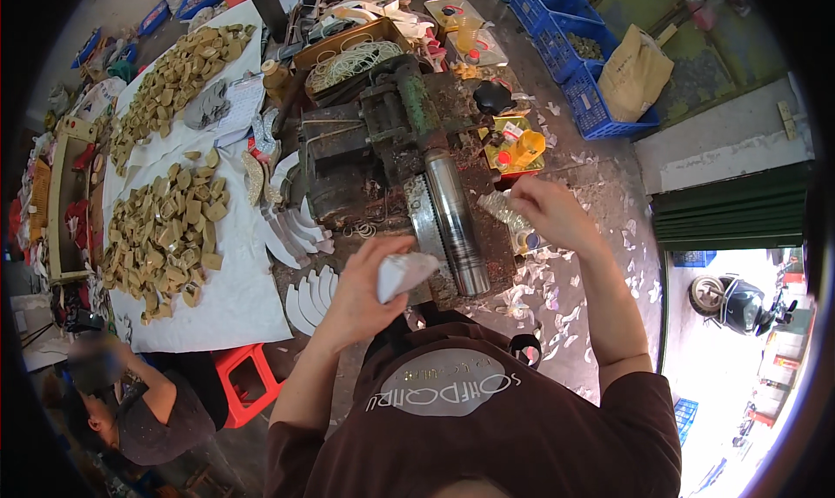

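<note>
I see a heap of tan blocks (187, 67) along the far left edge of the white-covered tabletop (252, 315), and a second heap (165, 237) toward its near left corner. Past the near edge I make out a co-worker (165, 424) beside a red stool (228, 402). Rightward I have blue crates (578, 89), a tan bag (635, 72) and a motorcycle (739, 304).

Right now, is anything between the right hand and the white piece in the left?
Yes: the steel cylinder lies between the right hand and the white piece in the left hand. Whether both hands clear its top, I can't tell.
</note>
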The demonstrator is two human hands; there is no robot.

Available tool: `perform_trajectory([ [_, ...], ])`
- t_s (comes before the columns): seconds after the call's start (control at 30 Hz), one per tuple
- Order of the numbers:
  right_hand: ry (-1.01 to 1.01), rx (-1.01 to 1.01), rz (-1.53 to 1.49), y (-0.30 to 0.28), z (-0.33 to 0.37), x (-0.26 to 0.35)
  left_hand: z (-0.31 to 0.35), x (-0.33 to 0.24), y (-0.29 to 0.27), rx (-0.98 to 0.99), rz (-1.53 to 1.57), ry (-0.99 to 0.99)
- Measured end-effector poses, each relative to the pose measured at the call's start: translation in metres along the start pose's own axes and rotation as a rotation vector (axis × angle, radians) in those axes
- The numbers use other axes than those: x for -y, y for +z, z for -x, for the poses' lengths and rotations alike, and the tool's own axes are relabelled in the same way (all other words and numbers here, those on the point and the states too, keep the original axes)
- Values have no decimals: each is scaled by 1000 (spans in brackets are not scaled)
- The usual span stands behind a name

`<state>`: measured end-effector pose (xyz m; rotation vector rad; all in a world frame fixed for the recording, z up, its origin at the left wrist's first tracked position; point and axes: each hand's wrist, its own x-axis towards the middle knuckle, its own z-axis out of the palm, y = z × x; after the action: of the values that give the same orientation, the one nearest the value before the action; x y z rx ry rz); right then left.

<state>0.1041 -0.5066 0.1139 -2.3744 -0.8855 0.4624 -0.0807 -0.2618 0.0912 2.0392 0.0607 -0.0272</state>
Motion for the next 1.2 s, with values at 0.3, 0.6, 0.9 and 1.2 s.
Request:
perform_trajectory([
  [0.3, -183, -269, -115, 50, -8, 4, -11, -10, 21, -10, 5, -141],
  [0.6, 10, -229, -375, 56, 9, 3, 62, 74, -17, -448, -385, -189],
  [0.9, 24, -259, -434, 55, 9, -1, 114, 134, 43, 337, -770, -241],
  [1.2, -360, -118, -419, 56, 23, 89, 45, 22, 2, -266, 703, -217],
])
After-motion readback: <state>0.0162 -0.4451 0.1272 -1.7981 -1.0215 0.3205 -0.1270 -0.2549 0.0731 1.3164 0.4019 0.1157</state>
